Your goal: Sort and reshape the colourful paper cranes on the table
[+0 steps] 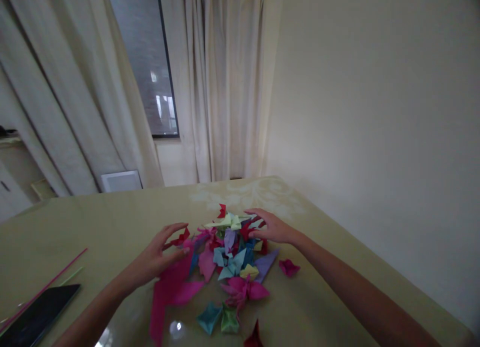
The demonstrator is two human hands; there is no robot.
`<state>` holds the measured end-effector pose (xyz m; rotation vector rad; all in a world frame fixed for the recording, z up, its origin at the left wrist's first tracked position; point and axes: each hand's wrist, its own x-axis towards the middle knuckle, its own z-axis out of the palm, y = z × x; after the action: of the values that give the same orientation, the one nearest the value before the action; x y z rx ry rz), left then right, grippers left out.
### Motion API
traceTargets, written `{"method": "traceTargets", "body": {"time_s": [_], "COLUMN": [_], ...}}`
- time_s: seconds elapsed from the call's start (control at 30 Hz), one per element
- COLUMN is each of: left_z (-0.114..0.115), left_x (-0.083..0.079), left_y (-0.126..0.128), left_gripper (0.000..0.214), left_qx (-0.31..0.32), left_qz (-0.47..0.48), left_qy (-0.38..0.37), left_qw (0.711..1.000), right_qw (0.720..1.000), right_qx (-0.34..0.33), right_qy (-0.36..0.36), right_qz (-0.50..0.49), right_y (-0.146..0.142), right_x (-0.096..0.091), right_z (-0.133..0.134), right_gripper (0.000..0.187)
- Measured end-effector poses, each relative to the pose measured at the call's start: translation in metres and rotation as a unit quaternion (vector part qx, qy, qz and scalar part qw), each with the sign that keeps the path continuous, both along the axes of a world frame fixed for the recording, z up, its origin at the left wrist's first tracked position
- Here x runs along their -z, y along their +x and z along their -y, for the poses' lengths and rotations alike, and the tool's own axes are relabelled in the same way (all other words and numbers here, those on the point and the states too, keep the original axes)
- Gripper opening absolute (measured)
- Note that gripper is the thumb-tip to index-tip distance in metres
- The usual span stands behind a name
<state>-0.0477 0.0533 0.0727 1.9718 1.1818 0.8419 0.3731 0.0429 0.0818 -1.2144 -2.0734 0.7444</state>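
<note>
A heap of colourful folded-paper flowers (229, 262) lies on the table between my two hands. My left hand (155, 257) is at the heap's left side, fingers curved and apart, its thumb over a large bright pink folded paper (176, 282). A red folded piece (183, 236) shows by its fingertips. At the far right of the heap is my right hand (272, 228), its fingers spread and bent beside a dark red piece (246, 230); whether they touch it I cannot tell. A pale green flower (230, 221) sits on top.
A magenta piece (289, 267) lies apart on the right; teal (209, 318), green (229, 319) and red pieces (255, 335) lie near me. At left are a black phone-like slab (41, 314) and thin pink (56, 277) and green sticks (72, 276). The wall (375, 137) borders the table's right side.
</note>
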Motion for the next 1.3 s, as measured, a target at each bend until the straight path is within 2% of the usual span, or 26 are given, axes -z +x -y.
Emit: {"method": "traceTargets", "body": {"time_s": [0.1,0.17,0.23,0.3,0.37,0.47,0.53,0.6,0.7,0.77,0.87,0.93,1.0,1.13,1.23,1.3], "left_z": [-0.005,-0.005,-0.004,-0.004,-0.008,-0.015,-0.019,-0.02,-0.016,-0.011,-0.003,0.002,0.004,0.001,0.0,0.004], "left_x": [0.009,0.012,0.014,0.017,0.02,0.024,0.02,0.007,-0.024,-0.045,-0.065,-0.067,-0.063,-0.053,-0.051,-0.051], "left_y": [0.003,0.024,0.055,0.084,0.105,0.115,0.113,0.109,0.099,0.09,0.074,0.067,0.064,0.063,0.054,0.041], "left_gripper": [0.088,0.108,0.124,0.127,0.117,0.094,0.085,0.076,0.068,0.071,0.08,0.082,0.082,0.069,0.068,0.075], "left_qx": [0.012,0.052,0.091,0.093,0.089,0.102,0.101,0.085,0.077,0.089,0.082,0.063,0.053,0.05,0.051,0.055], "left_qz": [-0.112,-0.191,-0.257,-0.305,-0.315,-0.238,-0.174,-0.12,-0.029,0.024,0.066,0.084,0.099,0.065,-0.007,-0.061], "left_qy": [0.038,0.039,0.047,0.062,0.077,0.093,0.096,0.102,0.109,0.095,0.05,0.009,-0.016,0.041,0.078,0.084], "left_qw": [0.993,0.979,0.961,0.946,0.942,0.961,0.975,0.984,0.991,0.991,0.993,0.994,0.994,0.996,0.996,0.993], "right_qw": [0.998,0.993,0.985,0.981,0.982,0.985,0.989,0.992,0.99,0.992,0.997,0.998,0.999,0.998,0.999,0.999], "right_qx": [0.01,0.0,-0.031,-0.063,-0.081,-0.108,-0.115,-0.096,-0.062,-0.053,-0.031,-0.015,-0.013,-0.026,-0.018,-0.016], "right_qy": [-0.038,-0.055,-0.067,-0.047,-0.004,0.046,0.067,0.085,0.106,0.1,0.068,0.052,0.047,0.051,0.018,-0.006], "right_qz": [0.042,0.105,0.158,0.178,0.173,0.123,0.065,0.001,-0.062,-0.062,-0.029,-0.011,0.004,0.037,0.046,0.046], "right_y": [0.015,0.012,-0.002,-0.023,-0.043,-0.064,-0.07,-0.072,-0.067,-0.059,-0.045,-0.038,-0.034,-0.031,-0.027,-0.021], "right_x": [0.002,0.006,0.012,0.019,0.025,0.03,0.027,0.018,-0.004,-0.02,-0.04,-0.046,-0.048,-0.041,-0.037,-0.039], "right_z": [0.001,-0.003,-0.008,-0.012,-0.014,-0.014,-0.013,-0.012,-0.007,0.0,0.012,0.019,0.024,0.029,0.034,0.041], "right_gripper": [0.108,0.126,0.133,0.129,0.117,0.086,0.068,0.057,0.042,0.035,0.049,0.066,0.074,0.083,0.113,0.126]}}
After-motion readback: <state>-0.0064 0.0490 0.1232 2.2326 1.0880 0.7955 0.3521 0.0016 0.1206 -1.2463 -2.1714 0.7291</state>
